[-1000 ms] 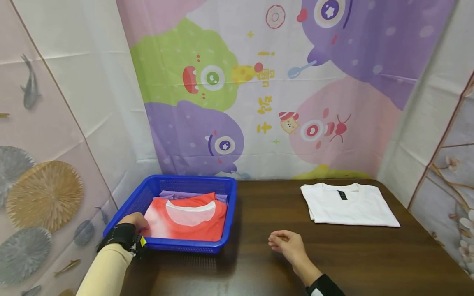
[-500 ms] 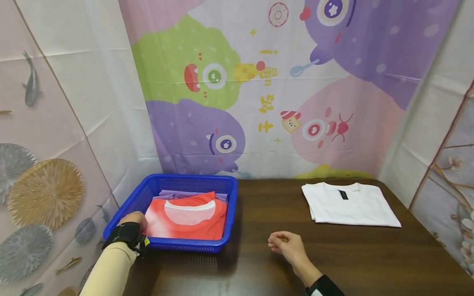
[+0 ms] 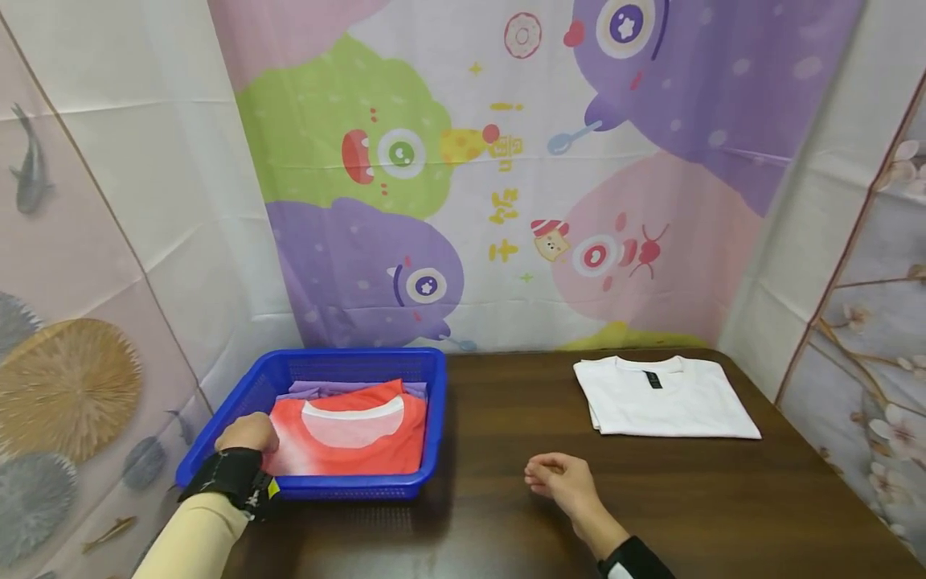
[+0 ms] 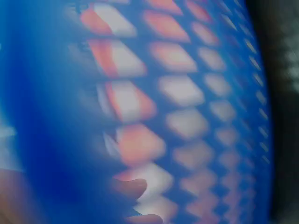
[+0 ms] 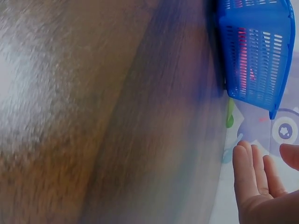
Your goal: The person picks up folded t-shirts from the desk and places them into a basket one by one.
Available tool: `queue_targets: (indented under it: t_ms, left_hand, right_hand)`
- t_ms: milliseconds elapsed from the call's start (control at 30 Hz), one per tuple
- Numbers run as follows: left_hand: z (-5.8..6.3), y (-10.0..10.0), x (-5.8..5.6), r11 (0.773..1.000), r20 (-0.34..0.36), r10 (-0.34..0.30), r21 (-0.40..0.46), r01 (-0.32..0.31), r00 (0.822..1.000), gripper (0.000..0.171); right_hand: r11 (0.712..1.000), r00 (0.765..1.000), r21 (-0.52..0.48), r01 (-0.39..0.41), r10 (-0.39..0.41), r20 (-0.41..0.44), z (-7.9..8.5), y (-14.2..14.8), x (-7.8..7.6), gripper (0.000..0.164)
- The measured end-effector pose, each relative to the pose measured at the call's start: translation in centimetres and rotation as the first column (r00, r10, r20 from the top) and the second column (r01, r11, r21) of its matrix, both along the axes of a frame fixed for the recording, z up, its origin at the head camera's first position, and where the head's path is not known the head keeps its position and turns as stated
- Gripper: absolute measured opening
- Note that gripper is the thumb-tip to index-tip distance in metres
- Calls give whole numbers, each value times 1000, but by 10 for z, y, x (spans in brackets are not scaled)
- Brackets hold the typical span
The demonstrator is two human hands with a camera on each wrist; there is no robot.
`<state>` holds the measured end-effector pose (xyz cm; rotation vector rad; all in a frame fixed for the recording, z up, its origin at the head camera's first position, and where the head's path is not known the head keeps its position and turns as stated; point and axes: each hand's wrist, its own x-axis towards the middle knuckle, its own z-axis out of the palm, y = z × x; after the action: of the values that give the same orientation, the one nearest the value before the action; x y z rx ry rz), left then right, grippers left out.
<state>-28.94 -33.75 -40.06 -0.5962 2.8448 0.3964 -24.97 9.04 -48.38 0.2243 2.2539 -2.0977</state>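
Observation:
In the head view my left hand [image 3: 248, 433] grips the left rim of a blue plastic basket [image 3: 432, 450]. Its fingers [image 4: 135, 188] show through the mesh wall in the left wrist view, with the thumb on the near side. Folded inside the basket lies a red and white T-shirt [image 3: 362, 462] with a white-edged neckline, in front of a purple garment [image 3: 318, 390]. My right hand [image 3: 567, 486] hovers over the middle of the table, holding nothing. Its fingers are loosely bent, thumb apart from them in the right wrist view.
A neatly folded white T-shirt [image 3: 673, 410] with a black neck label lies at the back right of the dark wooden table [image 3: 506, 402]. Behind the table hangs a cartoon-printed curtain [image 3: 499, 305], and printed cloths enclose both sides.
The head view has turned slightly right, so the basket and white T-shirt appear further left. My left hand stays on the basket rim. The right hand keeps its pose.

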Motion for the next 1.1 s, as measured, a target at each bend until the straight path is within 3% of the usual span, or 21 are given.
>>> queue_targets:
  t_ms: [100, 200, 267, 367, 467, 600, 700, 800, 833, 900, 1000, 1100]
  left_hand:
    - [13, 14, 1, 993, -79, -107, 34, 110, 991, 27]
    - [25, 38, 4, 975, -188, -202, 57, 216, 961, 25]
    - [30, 57, 3, 954, -277, -265, 62, 293, 924, 33]
    - [38, 89, 4, 918, -408, -334, 64, 392, 850, 27]
    - [46, 123, 6, 885, -495, -336, 126, 448, 802, 21]
    - [50, 169, 10, 838, -601, -280, 228, 496, 749, 21]
    - [47, 202, 14, 790, -673, -244, 280, 546, 699, 17]
    - [42, 234, 17, 723, -711, -222, 340, 601, 668, 15]
    - [39, 243, 18, 698, -711, -216, 367, 615, 669, 14]
    - [33, 261, 19, 646, -697, -197, 436, 626, 689, 15]
    - [20, 286, 17, 542, -621, -150, 599, 589, 769, 17]
    - [3, 309, 10, 439, -509, -91, 751, 493, 856, 21]
  right_hand:
    - [1000, 1000, 0, 17, -17, -8, 2, 4, 0, 22]
    - [999, 999, 3, 36, -36, -4, 5, 8, 1, 23]
    - [999, 999, 4, 48, -48, 1, 6, 10, 1, 22]
    - [998, 998, 4, 64, -64, -2, 7, 15, 1, 21]
    - [996, 996, 7, 85, -85, 0, 7, 20, 0, 21]
    - [995, 995, 5, 98, -98, -7, 8, 30, -1, 25]
    - [997, 996, -8, 80, -80, -35, 5, 42, -1, 29]
    - [998, 996, -23, 54, -56, -63, 0, 57, -3, 30]
    - [998, 996, -23, 60, -61, -62, 0, 61, -3, 30]
    - [996, 996, -11, 84, -84, -39, 0, 69, -4, 31]
    - [990, 990, 6, 141, -141, 11, 4, 79, -4, 34]
    - [985, 984, -6, 172, -171, 58, 5, 92, -5, 36]
